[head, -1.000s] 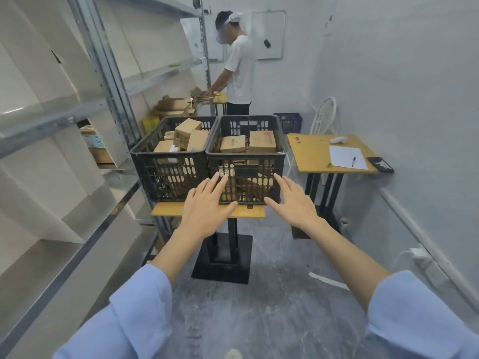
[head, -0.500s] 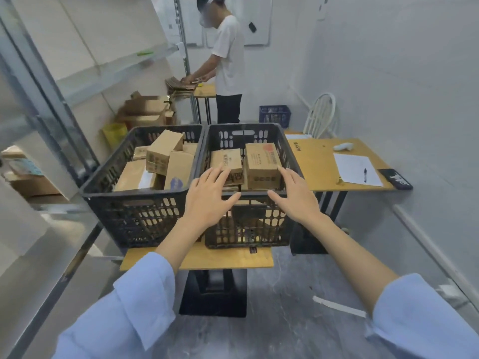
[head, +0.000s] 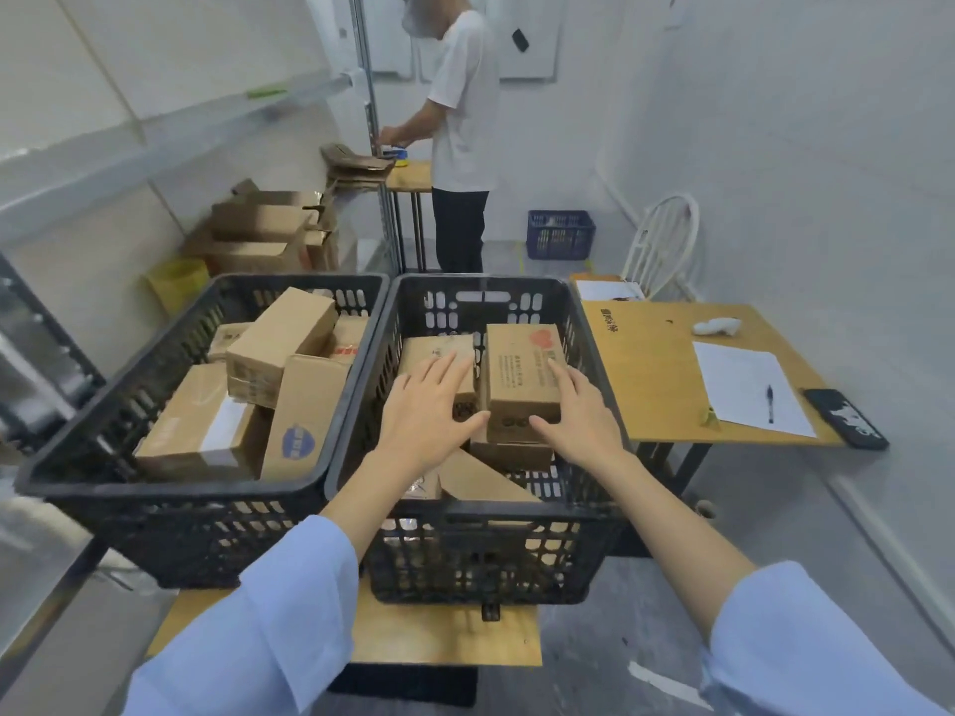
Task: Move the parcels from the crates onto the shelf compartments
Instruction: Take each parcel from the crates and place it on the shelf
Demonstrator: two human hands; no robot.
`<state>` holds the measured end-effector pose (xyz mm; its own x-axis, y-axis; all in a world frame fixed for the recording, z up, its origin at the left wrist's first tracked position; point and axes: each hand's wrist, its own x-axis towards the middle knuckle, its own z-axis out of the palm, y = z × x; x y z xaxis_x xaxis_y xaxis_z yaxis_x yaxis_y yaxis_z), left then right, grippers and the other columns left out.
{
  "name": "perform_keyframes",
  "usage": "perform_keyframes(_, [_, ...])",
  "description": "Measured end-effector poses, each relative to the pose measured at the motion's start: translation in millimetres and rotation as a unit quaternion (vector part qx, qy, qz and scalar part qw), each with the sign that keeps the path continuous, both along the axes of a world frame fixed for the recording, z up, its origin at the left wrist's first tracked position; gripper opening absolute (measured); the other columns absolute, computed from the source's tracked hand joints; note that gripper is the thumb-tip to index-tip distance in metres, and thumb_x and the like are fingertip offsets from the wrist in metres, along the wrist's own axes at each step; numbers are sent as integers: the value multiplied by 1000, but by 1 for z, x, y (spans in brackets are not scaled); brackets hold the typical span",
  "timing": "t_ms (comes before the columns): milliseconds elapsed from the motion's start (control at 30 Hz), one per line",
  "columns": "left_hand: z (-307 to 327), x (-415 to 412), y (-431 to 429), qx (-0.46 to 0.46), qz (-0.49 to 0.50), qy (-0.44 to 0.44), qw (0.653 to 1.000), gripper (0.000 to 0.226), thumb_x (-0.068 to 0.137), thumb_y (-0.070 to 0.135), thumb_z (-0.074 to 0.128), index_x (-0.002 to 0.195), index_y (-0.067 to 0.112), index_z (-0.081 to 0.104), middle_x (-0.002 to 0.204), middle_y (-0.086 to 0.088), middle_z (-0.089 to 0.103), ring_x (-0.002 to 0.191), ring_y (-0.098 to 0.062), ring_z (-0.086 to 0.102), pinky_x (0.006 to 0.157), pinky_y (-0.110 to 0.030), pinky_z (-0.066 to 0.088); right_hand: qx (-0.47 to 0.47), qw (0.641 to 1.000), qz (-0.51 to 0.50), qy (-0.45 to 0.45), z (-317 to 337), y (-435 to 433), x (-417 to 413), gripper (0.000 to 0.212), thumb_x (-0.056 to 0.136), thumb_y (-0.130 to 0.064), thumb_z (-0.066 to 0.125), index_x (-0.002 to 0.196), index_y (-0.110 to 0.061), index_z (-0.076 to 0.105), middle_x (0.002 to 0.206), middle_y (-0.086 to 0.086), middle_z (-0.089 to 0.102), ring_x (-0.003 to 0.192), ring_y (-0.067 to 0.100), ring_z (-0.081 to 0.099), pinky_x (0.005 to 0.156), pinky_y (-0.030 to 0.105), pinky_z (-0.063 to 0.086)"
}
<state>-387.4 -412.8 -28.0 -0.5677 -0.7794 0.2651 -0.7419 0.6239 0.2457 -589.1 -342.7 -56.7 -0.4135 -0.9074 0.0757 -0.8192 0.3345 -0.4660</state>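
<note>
Grey walls and a pale metal shelf (head: pixel 155 142) surround a small wooden table (head: pixel 444 638) carrying the right crate (head: pixel 465 514). Toward that crate's far wall a red-printed parcel (head: pixel 522 374) sits atop others, its long axis running away from the person. Both hands reach into the crate with fingers straight and spread, gripping nothing. The left hand (head: pixel 429 410) lies over the neighbouring parcel (head: pixel 434 354) at the red-printed one's left flank, and the right hand (head: pixel 579 416) lies along its right flank. Whether either touches it I cannot tell. Both seem equally near, so a two-handed squeeze looks likeliest.
</note>
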Motion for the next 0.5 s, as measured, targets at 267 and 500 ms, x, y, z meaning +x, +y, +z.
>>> perform_keyframes(267, [-32,-38,-57,21,-13,-16,1000,77,91,62,49,155,30,19,161,6,22,148,-14,18,119,-38,16,22,998,-32,-44,-30,-50,-25,90,88,-39,69,155,-32,11,163,1,16,146,27,25,112,50,36])
perform_keyframes(500, [-65,-58,-95,69,-37,-23,997,80,90,63,51,155,31,18,161,4,24,147,-18,22,118,-42,22,71,993,-76,-53,-52,-78,-32,94,89,-35,69,157,-33,3,164,8,6,150,32,13,116,53,25])
